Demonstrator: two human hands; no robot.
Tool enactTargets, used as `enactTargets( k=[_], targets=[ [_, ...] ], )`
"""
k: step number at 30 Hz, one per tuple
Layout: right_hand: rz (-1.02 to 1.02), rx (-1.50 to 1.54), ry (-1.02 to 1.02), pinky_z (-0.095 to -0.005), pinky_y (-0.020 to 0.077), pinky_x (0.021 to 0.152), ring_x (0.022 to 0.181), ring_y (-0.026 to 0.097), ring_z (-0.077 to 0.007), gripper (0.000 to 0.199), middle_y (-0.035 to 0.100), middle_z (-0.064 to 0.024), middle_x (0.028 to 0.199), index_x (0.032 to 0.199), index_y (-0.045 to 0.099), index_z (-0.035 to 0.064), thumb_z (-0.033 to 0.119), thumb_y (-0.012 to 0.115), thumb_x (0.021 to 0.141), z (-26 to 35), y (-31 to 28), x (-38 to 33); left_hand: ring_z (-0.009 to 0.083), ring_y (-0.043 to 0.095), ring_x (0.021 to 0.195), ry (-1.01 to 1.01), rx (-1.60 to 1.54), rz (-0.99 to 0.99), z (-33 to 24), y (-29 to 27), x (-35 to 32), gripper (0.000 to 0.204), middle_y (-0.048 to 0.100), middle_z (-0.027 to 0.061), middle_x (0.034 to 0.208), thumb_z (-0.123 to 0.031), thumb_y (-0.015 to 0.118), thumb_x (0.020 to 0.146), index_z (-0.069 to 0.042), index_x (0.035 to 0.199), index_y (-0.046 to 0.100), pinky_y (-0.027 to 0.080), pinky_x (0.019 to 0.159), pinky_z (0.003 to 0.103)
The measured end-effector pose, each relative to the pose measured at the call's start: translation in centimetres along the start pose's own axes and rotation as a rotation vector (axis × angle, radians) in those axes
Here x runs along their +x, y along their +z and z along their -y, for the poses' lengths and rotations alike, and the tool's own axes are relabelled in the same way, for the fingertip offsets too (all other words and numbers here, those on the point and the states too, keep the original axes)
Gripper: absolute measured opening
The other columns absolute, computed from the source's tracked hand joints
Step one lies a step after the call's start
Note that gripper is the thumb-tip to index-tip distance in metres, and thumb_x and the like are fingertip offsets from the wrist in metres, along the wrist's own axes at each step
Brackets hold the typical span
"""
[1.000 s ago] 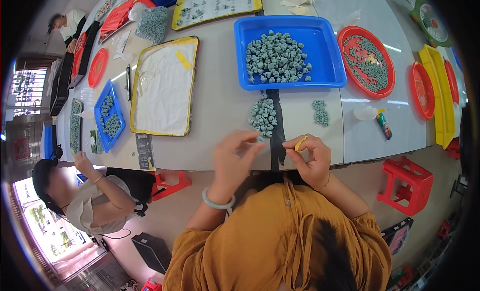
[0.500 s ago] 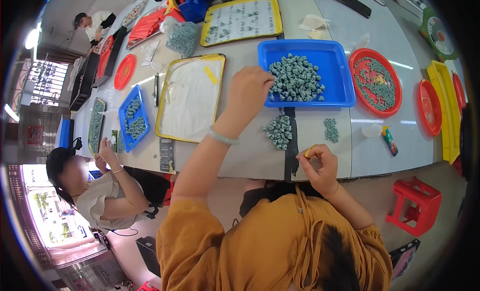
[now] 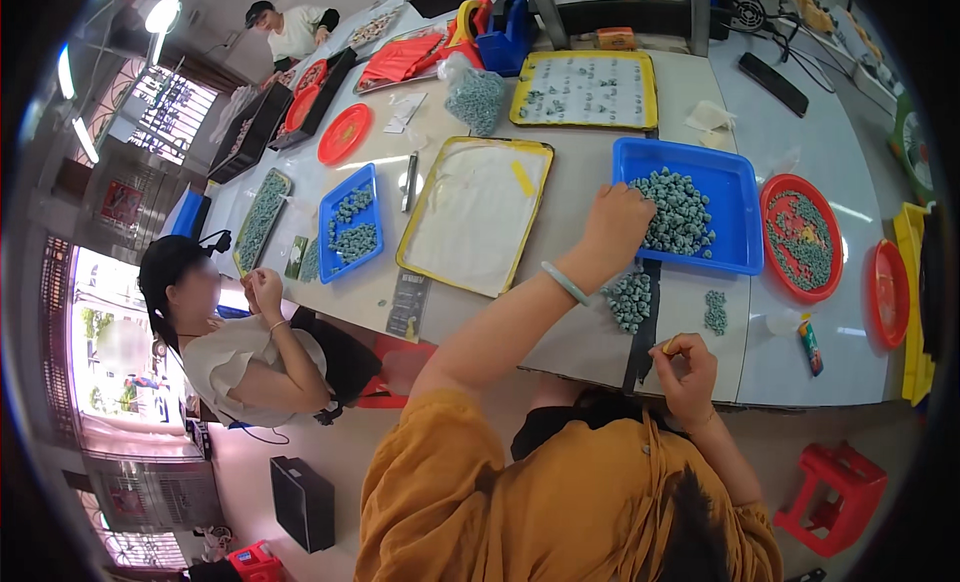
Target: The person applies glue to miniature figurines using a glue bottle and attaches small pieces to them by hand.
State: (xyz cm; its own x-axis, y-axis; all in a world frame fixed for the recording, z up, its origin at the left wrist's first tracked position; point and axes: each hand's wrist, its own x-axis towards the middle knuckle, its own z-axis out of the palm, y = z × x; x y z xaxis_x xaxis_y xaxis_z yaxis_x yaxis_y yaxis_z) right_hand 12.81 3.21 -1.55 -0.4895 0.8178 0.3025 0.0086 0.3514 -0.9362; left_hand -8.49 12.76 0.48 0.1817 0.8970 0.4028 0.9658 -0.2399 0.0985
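My left hand reaches over the near left side of a blue tray. Its fingers are closed at the edge of a heap of small grey-green pieces; whatever is in them is hidden. Close to the table edge, my right hand is raised with thumb and fingers pinched together. Something yellow shows around a fingertip there, and anything in the pinch is too small to name. Between the hands and the tray lie a loose pile of grey-green pieces and a smaller pile of finer ones.
Right of the blue tray stands a round red tray with more pieces, and a small tube. A yellow-rimmed white tray lies to the left. Beyond it is a bag of pieces. A co-worker sits at left by a smaller blue tray.
The whole view has swung left, so the table and trays appear farther right and lower. My left hand stays at the heap, and my right hand keeps its pinch.
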Motion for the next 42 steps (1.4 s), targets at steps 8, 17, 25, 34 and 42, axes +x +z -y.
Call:
enactTargets(
  k=[8,17,25,34,42],
  targets=[
    [-0.141,-0.056,-0.234,-0.0296,0.0427,0.076,0.085,0.053,-0.0199,0.02,0.052,-0.0129,0.089,0.093,0.04,-0.0001,-0.01,0.05,0.079,0.0,-2.8,-2.7,0.0205,0.063,0.079,-0.341,-0.916,-0.05,-1.1,-4.2,-1.3,0.01,0.06,0.0081,0.085,0.001,0.06,0.078,-0.001,0.087,0.059,0.049,0.068,0.028],
    [-0.663,-0.333,0.084,-0.0327,0.0344,0.092,0.114,0.041,-0.0179,0.057,0.041,-0.0084,0.126,0.129,0.032,0.0027,0.0,0.059,0.078,-3.2,-9.8,-1.5,0.0149,0.06,0.087,-0.692,-1.738,0.183,-7.0,-5.9,-11.4,0.018,0.056,0.0078,0.098,0.008,0.062,0.075,0.003,0.093,0.061,0.049,0.077,0.025],
    [-0.352,-0.42,0.318,-0.029,0.0373,0.089,0.105,0.048,-0.0165,0.045,0.049,-0.0071,0.117,0.123,0.04,0.0027,0.007,0.059,0.083,-3.1,-11.2,-0.2,0.0146,0.06,0.085,-0.706,-1.639,0.067,-10.0,-3.9,-11.5,0.02,0.057,0.0063,0.092,0.008,0.063,0.075,0.002,0.094,0.061,0.05,0.076,0.025],
    [-0.119,0.203,0.39,-0.0255,0.0377,0.079,0.087,0.047,-0.0132,0.033,0.051,-0.0067,0.096,0.117,0.038,0.0007,0.005,0.049,0.086,0.6,-7.6,-1.1,0.0151,0.061,0.081,-0.574,-1.467,-0.033,-9.6,-2.3,-11.2,0.023,0.055,0.0062,0.091,0.012,0.061,0.074,0.001,0.094,0.062,0.049,0.073,0.024],
    [-0.261,-0.033,0.213,-0.0252,0.0359,0.083,0.09,0.047,-0.012,0.027,0.05,-0.0048,0.099,0.11,0.043,0.0021,0.008,0.054,0.086,-1.5,-8.6,-0.6,0.0141,0.059,0.081,-0.51,-1.277,0.02,-9.5,-3.6,-11.3,0.023,0.058,0.0078,0.091,0.008,0.065,0.071,0.0,0.093,0.063,0.048,0.071,0.024]
  ],
)
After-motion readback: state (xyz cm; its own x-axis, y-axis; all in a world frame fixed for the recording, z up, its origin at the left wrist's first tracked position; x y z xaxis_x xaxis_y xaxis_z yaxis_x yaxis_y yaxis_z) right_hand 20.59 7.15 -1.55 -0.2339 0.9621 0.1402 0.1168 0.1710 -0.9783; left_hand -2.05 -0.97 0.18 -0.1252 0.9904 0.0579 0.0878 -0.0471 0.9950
